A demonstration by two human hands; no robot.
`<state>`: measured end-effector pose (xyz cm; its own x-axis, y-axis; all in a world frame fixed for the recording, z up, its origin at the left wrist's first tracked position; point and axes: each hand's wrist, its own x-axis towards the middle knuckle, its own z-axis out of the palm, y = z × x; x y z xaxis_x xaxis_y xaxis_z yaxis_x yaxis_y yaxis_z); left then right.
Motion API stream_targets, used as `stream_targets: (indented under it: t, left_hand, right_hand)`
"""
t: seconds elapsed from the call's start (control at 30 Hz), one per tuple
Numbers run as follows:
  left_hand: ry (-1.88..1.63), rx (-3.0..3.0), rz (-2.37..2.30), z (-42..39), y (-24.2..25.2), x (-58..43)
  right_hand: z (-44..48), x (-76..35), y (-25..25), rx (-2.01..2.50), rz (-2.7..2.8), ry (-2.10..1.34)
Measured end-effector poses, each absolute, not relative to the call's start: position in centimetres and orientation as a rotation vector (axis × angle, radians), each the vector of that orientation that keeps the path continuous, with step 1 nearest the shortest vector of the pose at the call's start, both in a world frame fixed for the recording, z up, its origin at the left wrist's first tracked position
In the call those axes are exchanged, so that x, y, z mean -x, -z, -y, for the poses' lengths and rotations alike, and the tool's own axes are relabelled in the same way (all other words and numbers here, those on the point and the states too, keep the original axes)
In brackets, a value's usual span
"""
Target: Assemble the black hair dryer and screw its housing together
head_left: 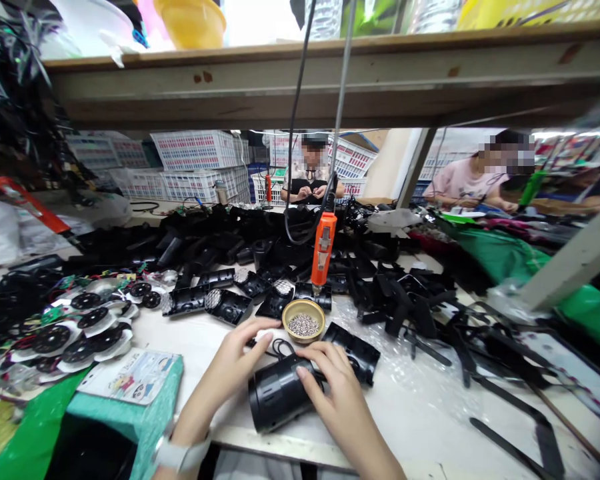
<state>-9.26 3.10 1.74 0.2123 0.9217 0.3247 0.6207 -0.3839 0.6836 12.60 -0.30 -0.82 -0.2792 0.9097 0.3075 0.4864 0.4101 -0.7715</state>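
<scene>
A single head-worn camera looks forward and down along the desk [430, 413], close above the near edge. A brass bowl [303, 320] sits near frame center; a wooden shelf [330, 73] spans the view above it.

Overhead: wooden shelf [330, 73] spans the bench.
Bench: white worktable [430, 413], near.
Far wall: stacked white crates [195, 150], left.
Far right: 2 seated people [473, 180].
Light: bright, even.

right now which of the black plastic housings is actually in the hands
The round black cylindrical housing at the table's near edge, held between the left hand and right hand. The other black housings lie untouched farther back, beyond the bowl.
</scene>
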Motion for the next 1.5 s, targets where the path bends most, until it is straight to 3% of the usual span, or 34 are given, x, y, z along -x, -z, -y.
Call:
stream_targets:
  t: [0.17,0.3,0.47,1.3,1.5]
  left_hand:
    - [-0.513,-2.459,-1.325,-10.8,-2.9,5.8]
    - [-0.067,-2.656,-1.356,-12.6,-3.7,3.0]
    - [0.129,-2.73,-1.402,-12.1,-4.4,1.7]
    - [-0.739,-2.095,-1.173,-11.7,-1.9,6.9]
    - [-0.834,-1.998,-1.186,-6.8,-3.8,6.7]
  right_hand:
    - [-0.1,-12.3,3.9,1.097,1.838,-0.579]
    - [-0.3,-12.3,4.2,1.067,1.835,-0.569]
    - [-0.4,-12.3,4.0,1.057,1.82,-0.598]
    - [-0.2,-12.3,3.7,1.068,1.798,-0.614]
    - [-0.3,-12.0,3.9,1.047,1.758,-0.525]
